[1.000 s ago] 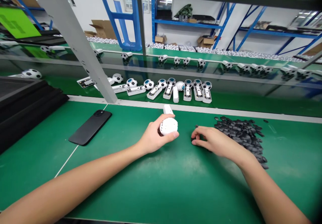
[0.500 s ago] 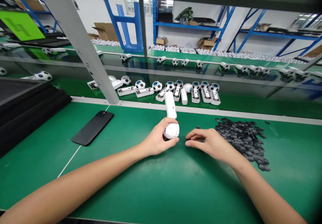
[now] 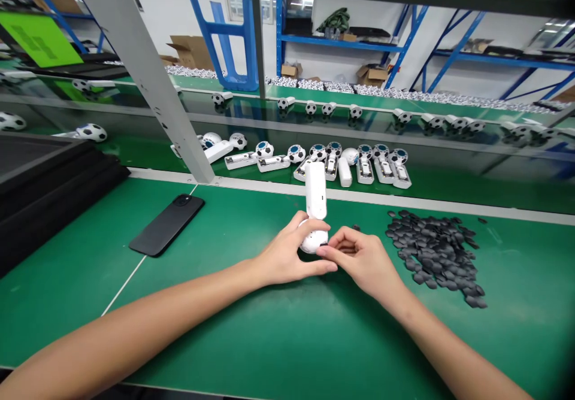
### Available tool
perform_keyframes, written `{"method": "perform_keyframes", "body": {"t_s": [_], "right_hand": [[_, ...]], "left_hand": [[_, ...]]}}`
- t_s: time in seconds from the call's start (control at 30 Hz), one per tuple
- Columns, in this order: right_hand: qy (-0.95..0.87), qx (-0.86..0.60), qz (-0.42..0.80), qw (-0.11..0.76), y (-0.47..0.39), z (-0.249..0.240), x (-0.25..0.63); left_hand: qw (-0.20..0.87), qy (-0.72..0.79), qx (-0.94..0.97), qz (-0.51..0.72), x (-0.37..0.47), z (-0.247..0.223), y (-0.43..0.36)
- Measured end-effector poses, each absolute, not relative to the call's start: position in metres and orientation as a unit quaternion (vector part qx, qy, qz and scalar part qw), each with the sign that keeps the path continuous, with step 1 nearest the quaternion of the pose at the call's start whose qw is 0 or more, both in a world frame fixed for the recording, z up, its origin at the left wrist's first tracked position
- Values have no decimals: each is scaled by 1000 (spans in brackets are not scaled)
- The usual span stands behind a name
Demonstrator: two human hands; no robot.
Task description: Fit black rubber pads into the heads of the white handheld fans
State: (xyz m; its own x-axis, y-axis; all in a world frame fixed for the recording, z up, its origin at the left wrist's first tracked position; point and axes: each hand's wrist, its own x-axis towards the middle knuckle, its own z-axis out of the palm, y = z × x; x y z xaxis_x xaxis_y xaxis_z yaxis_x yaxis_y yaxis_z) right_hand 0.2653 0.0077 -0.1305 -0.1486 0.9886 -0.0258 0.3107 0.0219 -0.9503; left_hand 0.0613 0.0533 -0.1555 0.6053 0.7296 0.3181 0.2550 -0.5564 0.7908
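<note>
My left hand (image 3: 294,250) is closed around the round head of a white handheld device (image 3: 316,190), whose long handle points away from me. The head is white and ball-shaped, partly hidden by my fingers. At its right side my right hand (image 3: 359,256) pinches a small black piece (image 3: 322,245) against the ball. To the right of that hand lies a pile of small black pieces (image 3: 435,253) on the green table (image 3: 269,340). One loose black piece (image 3: 356,227) lies just beyond my right fingers.
A black phone (image 3: 168,225) lies at left, beside a black stack of trays (image 3: 49,190). Past the table's pale edge strip, several football-headed devices (image 3: 365,163) lie on a green conveyor (image 3: 449,187). A grey post (image 3: 148,76) rises at left.
My right hand has moved left to the ball-shaped head and now presses a black piece there. My left hand and the device have shifted slightly right in view.
</note>
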Motion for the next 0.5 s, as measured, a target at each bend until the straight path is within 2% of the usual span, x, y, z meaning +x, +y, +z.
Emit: {"method": "perform_keyframes", "body": {"t_s": [0.13, 0.27, 0.5], "right_hand": [[-634, -539, 401, 382, 8, -137, 263], [-636, -538, 400, 382, 12, -146, 263], [-732, -476, 382, 304, 25, -128, 295]], "left_hand": [[363, 316, 810, 334, 62, -154, 50], [359, 330, 809, 327, 63, -151, 49], [415, 309, 780, 351, 61, -148, 53]]}}
